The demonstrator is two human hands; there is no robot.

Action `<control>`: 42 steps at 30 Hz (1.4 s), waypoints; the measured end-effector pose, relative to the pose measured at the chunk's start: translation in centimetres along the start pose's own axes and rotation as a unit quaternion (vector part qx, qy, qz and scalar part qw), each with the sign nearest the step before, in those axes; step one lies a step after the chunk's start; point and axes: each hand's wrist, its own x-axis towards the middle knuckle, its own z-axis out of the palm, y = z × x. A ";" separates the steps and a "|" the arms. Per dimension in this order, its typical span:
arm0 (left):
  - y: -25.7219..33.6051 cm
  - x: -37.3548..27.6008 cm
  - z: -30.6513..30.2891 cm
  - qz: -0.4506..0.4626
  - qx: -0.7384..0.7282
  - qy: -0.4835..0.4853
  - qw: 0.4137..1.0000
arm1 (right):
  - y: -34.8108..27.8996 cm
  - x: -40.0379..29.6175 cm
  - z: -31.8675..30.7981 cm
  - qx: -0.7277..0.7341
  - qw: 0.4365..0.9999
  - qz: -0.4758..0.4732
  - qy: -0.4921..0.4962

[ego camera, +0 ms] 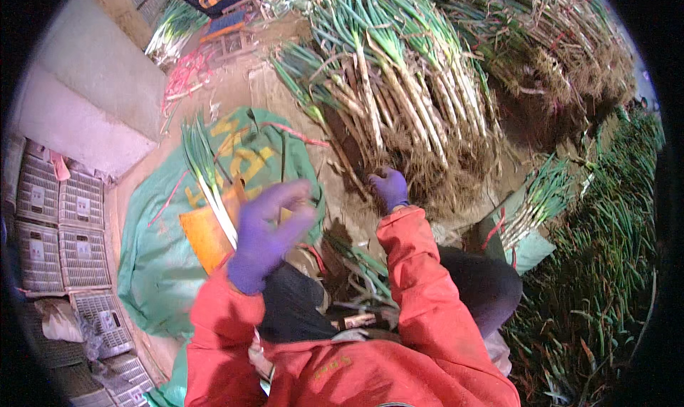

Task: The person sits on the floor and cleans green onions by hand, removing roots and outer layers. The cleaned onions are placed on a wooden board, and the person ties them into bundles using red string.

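My left hand (270, 236), in a purple glove, is blurred. Its thumb and fingers are apart, and nothing shows between them. Just left of it, cleaned green onions (218, 201) with white stems lie across an orange sheet (200, 241) on a green sack (155, 268). My right hand (391, 189), also gloved in purple, has curled fingers at the root end of a large pile of soil-covered green onions (411, 97). Whether it grips a stalk is hidden. One loose stalk (342, 156) slants down just left of that hand.
Bundled onions (561, 65) are heaped at the upper right, with green leaves (588, 257) below. A tied bunch (534, 209) lies beside my right knee. Grey plastic crates (80, 204) line the left. Pink ties (187, 73) and a low stool (227, 30) are farther back.
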 end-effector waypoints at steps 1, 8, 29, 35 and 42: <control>0.4 0.7 1.6 0.046 -0.006 -0.037 0.998 | -0.6 2.7 -0.6 -0.094 0.994 -0.047 0.042; -2.3 2.9 6.2 0.185 0.123 -0.063 0.973 | -5.1 17.2 2.4 -0.375 0.922 -0.007 0.096; -11.5 9.3 12.6 -0.278 -0.459 -0.012 0.844 | -10.5 -25.1 -12.7 0.231 0.948 0.016 -0.217; -8.7 9.5 11.2 -0.227 -0.567 -0.136 0.780 | -12.6 -10.1 -9.7 0.367 0.925 -0.081 -0.049; -10.7 8.5 10.4 0.035 -0.366 0.091 0.926 | -16.0 -11.2 -7.9 0.054 0.987 -0.146 0.035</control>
